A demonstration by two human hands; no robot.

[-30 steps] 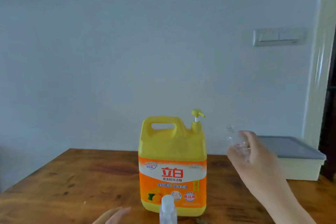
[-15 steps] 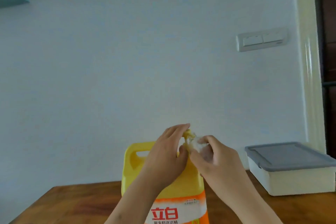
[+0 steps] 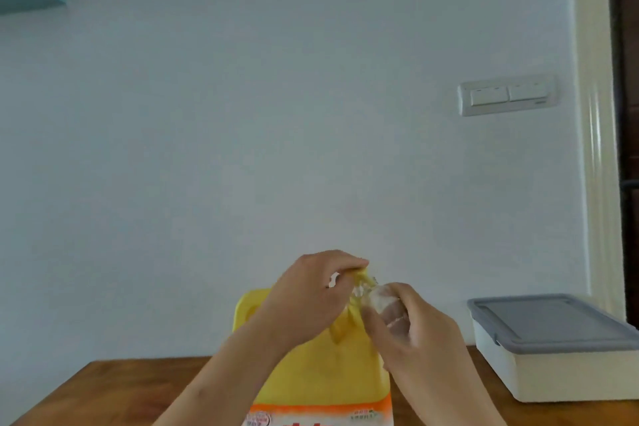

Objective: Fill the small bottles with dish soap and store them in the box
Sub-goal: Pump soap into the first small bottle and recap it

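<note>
A big yellow dish soap jug with an orange label stands on the wooden table, centre bottom. My left hand rests on top of its yellow pump head, fingers bent over it. My right hand grips a small clear bottle, tilted with its mouth up against the pump spout. The bottle looks empty as far as the blur lets me see.
A white storage box with a shut grey lid sits on the table to the right of the jug. Behind everything is a plain wall with a light switch; a door frame runs up the right edge.
My right hand brought the clear bottle from beside the box to the pump spout. My left hand rose from the table edge onto the pump head. The camera tilted up.
</note>
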